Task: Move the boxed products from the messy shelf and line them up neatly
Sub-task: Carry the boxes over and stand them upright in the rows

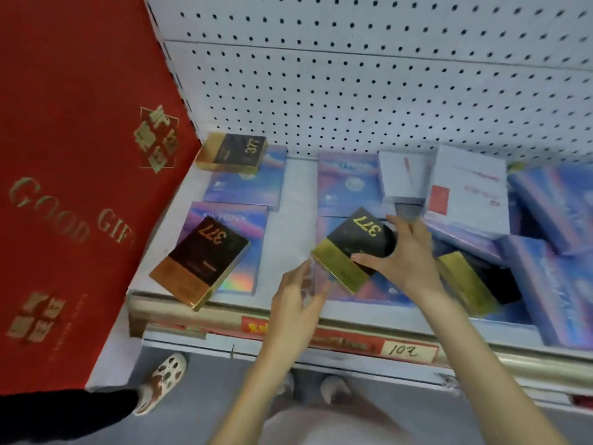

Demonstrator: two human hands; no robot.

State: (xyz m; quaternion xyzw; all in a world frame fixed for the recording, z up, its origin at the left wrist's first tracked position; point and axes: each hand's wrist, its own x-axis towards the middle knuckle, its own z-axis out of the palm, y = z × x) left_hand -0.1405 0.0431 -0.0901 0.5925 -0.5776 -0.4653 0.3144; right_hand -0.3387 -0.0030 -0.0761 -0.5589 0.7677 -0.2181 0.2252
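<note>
The right hand [407, 255] grips a black-and-gold box [353, 245] marked 377 (tilted, gold end nearest the person) over blue boxes [349, 184] on the shelf [288, 226]; the left hand [296, 300], fingers straight, hovers just beside it.

Four black-gold 377 boxes [231, 152] [199, 261] [353, 242] [471, 284]; two white boxes [402, 175] [471, 187]; several blue boxes [247, 187]; one red gift box [80, 155].

On the shelf [293, 197], 4 boxes marked 377 lie on flat boxes [348, 184]. The far-left 377 box [231, 153] sits in the far left corner. The near-left 377 box [199, 262] overhangs the near edge. The middle 377 box [351, 247] is tilted in the right hand [409, 256]. The right 377 box [475, 284] lies just right of that hand. The gift box [80, 162] stands left of the shelf, and the pegboard [369, 75] rises behind.
</note>
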